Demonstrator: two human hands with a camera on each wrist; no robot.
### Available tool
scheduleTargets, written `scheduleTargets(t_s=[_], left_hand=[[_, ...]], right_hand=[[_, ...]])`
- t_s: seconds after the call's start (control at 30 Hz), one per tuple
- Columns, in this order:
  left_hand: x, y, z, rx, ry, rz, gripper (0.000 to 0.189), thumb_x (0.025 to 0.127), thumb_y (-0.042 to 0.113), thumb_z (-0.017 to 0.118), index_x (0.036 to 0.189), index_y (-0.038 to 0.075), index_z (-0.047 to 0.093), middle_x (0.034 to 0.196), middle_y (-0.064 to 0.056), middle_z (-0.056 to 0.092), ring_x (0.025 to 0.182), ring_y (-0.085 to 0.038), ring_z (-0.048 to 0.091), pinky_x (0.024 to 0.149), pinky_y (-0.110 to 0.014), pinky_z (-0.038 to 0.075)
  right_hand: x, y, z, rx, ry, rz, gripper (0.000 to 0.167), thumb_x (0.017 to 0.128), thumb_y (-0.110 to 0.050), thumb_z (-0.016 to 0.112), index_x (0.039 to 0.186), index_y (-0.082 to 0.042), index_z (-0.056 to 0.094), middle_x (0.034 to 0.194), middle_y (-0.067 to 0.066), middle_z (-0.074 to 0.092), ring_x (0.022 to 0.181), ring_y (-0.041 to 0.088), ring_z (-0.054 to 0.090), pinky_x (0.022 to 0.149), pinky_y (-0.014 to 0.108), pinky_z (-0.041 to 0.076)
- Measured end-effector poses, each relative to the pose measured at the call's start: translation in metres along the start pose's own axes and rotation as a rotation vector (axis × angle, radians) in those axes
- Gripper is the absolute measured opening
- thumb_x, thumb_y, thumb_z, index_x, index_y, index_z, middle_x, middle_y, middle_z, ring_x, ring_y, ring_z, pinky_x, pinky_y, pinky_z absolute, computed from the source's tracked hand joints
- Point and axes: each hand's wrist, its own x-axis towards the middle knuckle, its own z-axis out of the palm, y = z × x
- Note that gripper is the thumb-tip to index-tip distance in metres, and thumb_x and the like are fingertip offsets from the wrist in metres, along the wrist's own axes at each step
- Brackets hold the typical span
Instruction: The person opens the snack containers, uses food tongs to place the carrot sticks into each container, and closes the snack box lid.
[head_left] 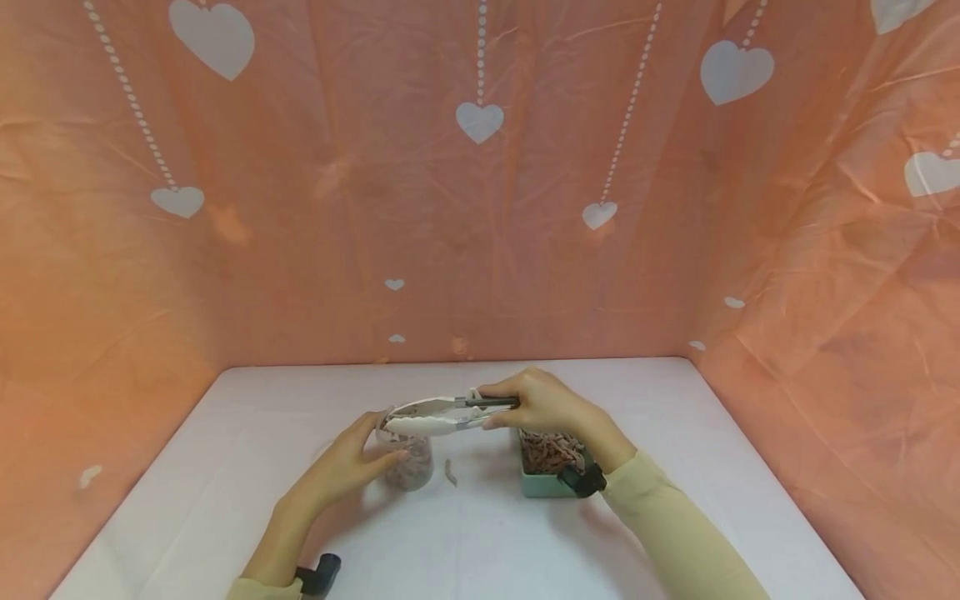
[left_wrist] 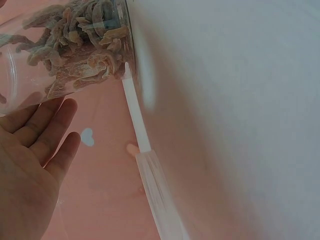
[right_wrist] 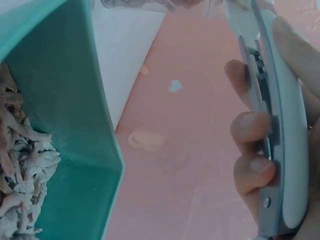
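My left hand [head_left: 341,467] holds a clear jar [head_left: 414,471] around its upper part, thumb at the near side and fingers at the far side. Brownish dried strips [left_wrist: 92,42] are piled inside the jar. In my right hand [head_left: 543,406] is a pair of kitchen tongs [right_wrist: 294,155], gripped by the handles. Their white tips [head_left: 420,427] reach left to the jar's mouth; what lies between them is hidden. Below the right wrist stands a green rectangular box [head_left: 543,487] with more brown strips [right_wrist: 25,175] in it.
One loose strip [head_left: 450,472] lies on the white tabletop [head_left: 465,550] between jar and box. An orange cloth [head_left: 420,192] with white hearts hangs behind the table and along both sides. A black wrist camera [head_left: 321,575] sits on the left wrist, another [head_left: 582,481] on the right.
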Motion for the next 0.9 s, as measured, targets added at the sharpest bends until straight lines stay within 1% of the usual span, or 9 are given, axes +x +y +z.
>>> scheduleTargets(t_s=[0.17, 0.33, 0.57, 0.63, 0.7, 0.77, 0.9], left_hand=[[0.0, 0.0, 0.001, -0.001, 0.008, -0.001, 0.07, 0.095, 0.044, 0.075, 0.148, 0.005, 0.051, 0.147, -0.019, 0.057, 0.142, -0.046, 0.046, 0.116, -0.067, 0.036], [0.0, 0.0, 0.0, -0.01, 0.009, -0.004, 0.069, 0.095, 0.043, 0.076, 0.147, 0.006, 0.052, 0.146, -0.018, 0.058, 0.141, -0.045, 0.047, 0.116, -0.067, 0.036], [0.0, 0.002, -0.001, -0.002, 0.007, -0.012, 0.069, 0.095, 0.044, 0.075, 0.147, 0.006, 0.052, 0.146, -0.019, 0.057, 0.142, -0.046, 0.046, 0.116, -0.067, 0.036], [0.0, 0.002, -0.001, 0.003, 0.01, -0.01, 0.068, 0.095, 0.044, 0.075, 0.147, 0.006, 0.052, 0.146, -0.018, 0.057, 0.142, -0.046, 0.046, 0.116, -0.067, 0.035], [0.0, 0.001, 0.0, 0.007, 0.013, -0.009, 0.068, 0.095, 0.044, 0.075, 0.146, 0.006, 0.052, 0.143, -0.018, 0.059, 0.141, -0.045, 0.048, 0.115, -0.067, 0.036], [0.0, 0.001, 0.0, 0.007, 0.011, -0.008, 0.068, 0.095, 0.045, 0.075, 0.146, 0.006, 0.052, 0.141, -0.017, 0.06, 0.14, -0.045, 0.049, 0.115, -0.067, 0.037], [0.001, 0.001, 0.0, 0.011, 0.009, -0.008, 0.069, 0.095, 0.045, 0.075, 0.147, 0.005, 0.051, 0.14, -0.017, 0.061, 0.139, -0.045, 0.05, 0.115, -0.067, 0.037]], right_hand=[[0.001, 0.0, 0.0, -0.027, -0.013, -0.022, 0.054, 0.089, -0.041, 0.083, 0.132, -0.009, 0.073, 0.119, 0.005, 0.077, 0.073, 0.003, 0.054, 0.07, 0.024, 0.047], [0.0, 0.0, 0.001, -0.034, -0.006, -0.024, 0.053, 0.089, -0.04, 0.083, 0.131, -0.009, 0.073, 0.119, 0.005, 0.077, 0.075, 0.004, 0.055, 0.072, 0.025, 0.048], [-0.001, -0.001, 0.001, -0.049, 0.006, 0.006, 0.059, 0.088, -0.043, 0.082, 0.135, -0.009, 0.07, 0.11, 0.0, 0.078, 0.066, 0.003, 0.046, 0.064, 0.024, 0.042], [-0.002, -0.001, 0.0, -0.05, 0.012, 0.015, 0.06, 0.089, -0.044, 0.082, 0.136, -0.009, 0.069, 0.113, 0.002, 0.078, 0.069, 0.003, 0.049, 0.065, 0.024, 0.044], [-0.004, -0.002, -0.001, -0.053, 0.026, 0.016, 0.06, 0.09, -0.043, 0.081, 0.137, -0.008, 0.068, 0.117, 0.004, 0.077, 0.073, 0.003, 0.054, 0.068, 0.026, 0.049], [-0.007, -0.002, -0.002, -0.05, 0.046, 0.013, 0.06, 0.09, -0.041, 0.081, 0.138, -0.007, 0.067, 0.125, 0.007, 0.074, 0.078, 0.004, 0.058, 0.073, 0.028, 0.053], [-0.015, -0.001, -0.005, -0.024, 0.098, 0.011, 0.06, 0.091, -0.037, 0.081, 0.14, -0.007, 0.065, 0.13, 0.007, 0.072, 0.082, 0.007, 0.062, 0.078, 0.031, 0.056]])
